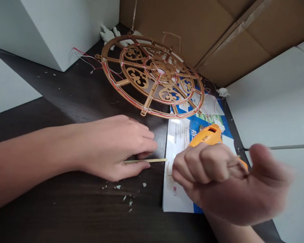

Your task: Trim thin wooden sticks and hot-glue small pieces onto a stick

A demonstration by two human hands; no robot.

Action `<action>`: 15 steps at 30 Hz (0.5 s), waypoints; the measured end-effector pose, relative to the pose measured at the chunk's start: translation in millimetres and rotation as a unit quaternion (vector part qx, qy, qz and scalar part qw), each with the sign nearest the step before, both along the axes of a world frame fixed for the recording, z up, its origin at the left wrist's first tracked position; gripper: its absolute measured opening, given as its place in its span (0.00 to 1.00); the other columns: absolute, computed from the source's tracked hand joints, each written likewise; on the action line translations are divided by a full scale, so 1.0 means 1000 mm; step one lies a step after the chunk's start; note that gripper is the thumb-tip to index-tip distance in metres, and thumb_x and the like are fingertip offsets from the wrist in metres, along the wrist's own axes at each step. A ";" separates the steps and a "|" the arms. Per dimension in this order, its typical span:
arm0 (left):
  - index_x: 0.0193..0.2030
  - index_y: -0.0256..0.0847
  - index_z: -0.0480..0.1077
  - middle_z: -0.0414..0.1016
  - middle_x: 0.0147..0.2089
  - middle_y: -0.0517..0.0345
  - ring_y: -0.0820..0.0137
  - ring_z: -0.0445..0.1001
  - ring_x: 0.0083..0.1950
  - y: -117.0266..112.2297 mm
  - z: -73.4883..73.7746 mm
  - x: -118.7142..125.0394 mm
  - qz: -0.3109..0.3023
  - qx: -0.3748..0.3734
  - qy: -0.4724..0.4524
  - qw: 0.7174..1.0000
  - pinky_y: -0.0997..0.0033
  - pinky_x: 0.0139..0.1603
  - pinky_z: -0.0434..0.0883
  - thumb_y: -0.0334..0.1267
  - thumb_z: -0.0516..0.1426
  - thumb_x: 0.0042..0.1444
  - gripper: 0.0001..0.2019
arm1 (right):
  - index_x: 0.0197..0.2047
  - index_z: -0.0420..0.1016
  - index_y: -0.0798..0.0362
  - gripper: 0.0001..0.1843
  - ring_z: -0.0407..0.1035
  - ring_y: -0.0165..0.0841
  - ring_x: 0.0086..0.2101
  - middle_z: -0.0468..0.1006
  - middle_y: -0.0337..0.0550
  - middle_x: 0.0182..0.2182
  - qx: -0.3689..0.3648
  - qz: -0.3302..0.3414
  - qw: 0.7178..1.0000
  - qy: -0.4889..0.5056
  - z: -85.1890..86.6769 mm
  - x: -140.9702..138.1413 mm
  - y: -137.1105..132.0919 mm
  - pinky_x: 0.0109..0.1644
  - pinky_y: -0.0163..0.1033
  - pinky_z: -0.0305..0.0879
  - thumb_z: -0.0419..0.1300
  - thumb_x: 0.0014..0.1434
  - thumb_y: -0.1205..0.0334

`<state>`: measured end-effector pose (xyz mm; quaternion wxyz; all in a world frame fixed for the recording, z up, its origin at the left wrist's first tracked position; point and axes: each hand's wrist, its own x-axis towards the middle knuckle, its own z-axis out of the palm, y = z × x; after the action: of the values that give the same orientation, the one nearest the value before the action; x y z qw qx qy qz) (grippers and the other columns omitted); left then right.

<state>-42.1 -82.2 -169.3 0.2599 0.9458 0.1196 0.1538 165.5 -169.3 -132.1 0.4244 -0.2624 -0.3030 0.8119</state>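
Thin wooden stick (152,160): lies flat on the dark table (66,202), pinched at its near end between thumb and fingertips of the left hand (114,146), its free end pointing past the fingertips toward the right hand and reaching the edge of the printed leaflet (178,141). Left hand: palm down, fingers together and closed on the stick. Right hand (225,182): blurred, fingers curled into a fist around the handle of the orange glue gun (207,135), thumb raised to the outer side. Glue gun: body pokes out beyond the knuckles, over the leaflet; dark lettering on its side too small to read. A thin grey rod or cord (281,146) runs outward from behind the thumb; which it is cannot be told. Leaflet: white and blue, under the right-hand knuckles, bearing columns of small Chinese text and larger white characters on a blue band, not legible. White crumbs (128,197): scattered on the table just nearer than the left-hand fingers. Ornate gold wheel-shaped frame (152,76): beyond both sets of fingertips, strung with red and white wires, one edge overlapping the leaflet. Cardboard box (205,30): behind the frame. White blocks (60,30): far side of the left hand.
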 end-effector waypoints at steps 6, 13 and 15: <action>0.37 0.41 0.69 0.75 0.34 0.60 0.66 0.72 0.35 -0.004 0.004 -0.003 0.001 0.038 0.004 0.999 0.65 0.36 0.62 0.40 0.62 0.62 0.07 | 0.22 0.42 0.53 0.32 0.42 0.27 0.23 0.41 0.35 0.18 0.125 0.028 0.990 0.051 -0.010 -0.002 0.005 0.27 0.36 0.43 0.50 0.69 0.43; 0.42 0.39 0.73 0.75 0.35 0.59 0.67 0.72 0.34 -0.011 0.008 -0.003 -0.041 0.076 -0.038 0.996 0.63 0.34 0.64 0.43 0.59 0.67 0.09 | 0.22 0.42 0.53 0.25 0.43 0.28 0.24 0.43 0.36 0.20 0.123 -0.071 0.982 0.125 -0.010 -0.011 0.004 0.28 0.36 0.46 0.44 0.70 0.55; 0.36 0.39 0.72 0.73 0.32 0.59 0.68 0.70 0.32 -0.011 0.008 -0.003 -0.049 0.095 -0.063 0.992 0.63 0.32 0.62 0.41 0.56 0.70 0.11 | 0.22 0.43 0.54 0.25 0.46 0.28 0.25 0.45 0.37 0.21 0.120 -0.095 0.982 0.107 -0.010 -0.014 0.005 0.30 0.36 0.48 0.44 0.69 0.56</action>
<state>-44.6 -93.3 -161.4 0.1833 0.9592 0.0415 0.2111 151.9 -164.3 -141.9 0.5583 -0.1487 -0.3246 0.7489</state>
